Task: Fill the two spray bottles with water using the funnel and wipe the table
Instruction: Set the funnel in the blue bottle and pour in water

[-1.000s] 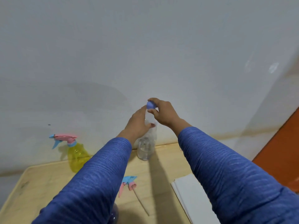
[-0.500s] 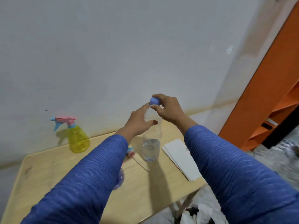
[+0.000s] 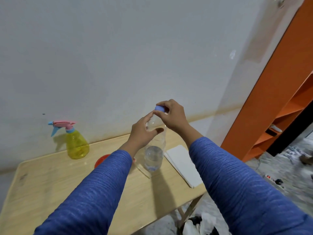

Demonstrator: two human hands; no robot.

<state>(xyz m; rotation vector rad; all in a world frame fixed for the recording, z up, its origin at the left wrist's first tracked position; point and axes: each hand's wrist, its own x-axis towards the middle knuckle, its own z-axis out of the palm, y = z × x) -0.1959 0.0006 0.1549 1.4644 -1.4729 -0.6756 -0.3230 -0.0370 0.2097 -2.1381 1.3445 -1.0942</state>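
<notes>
A clear plastic water bottle stands upright on the wooden table, with a little water at its bottom. My left hand grips its upper body. My right hand pinches the blue cap at its top. A yellow spray bottle with a pink and blue trigger head stands at the back left near the wall. A red funnel shows partly behind my left sleeve. A clear dip tube lies on the table beside the water bottle; the second spray bottle is hidden.
A folded white cloth lies at the table's right edge. An orange shelf unit stands to the right. Cables and clutter cover the floor beyond the table. A white wall runs behind the table.
The camera has tilted down and right, bringing more of the table and the shelf into sight. Both hands stay on the water bottle and its cap. The red funnel has come into view.
</notes>
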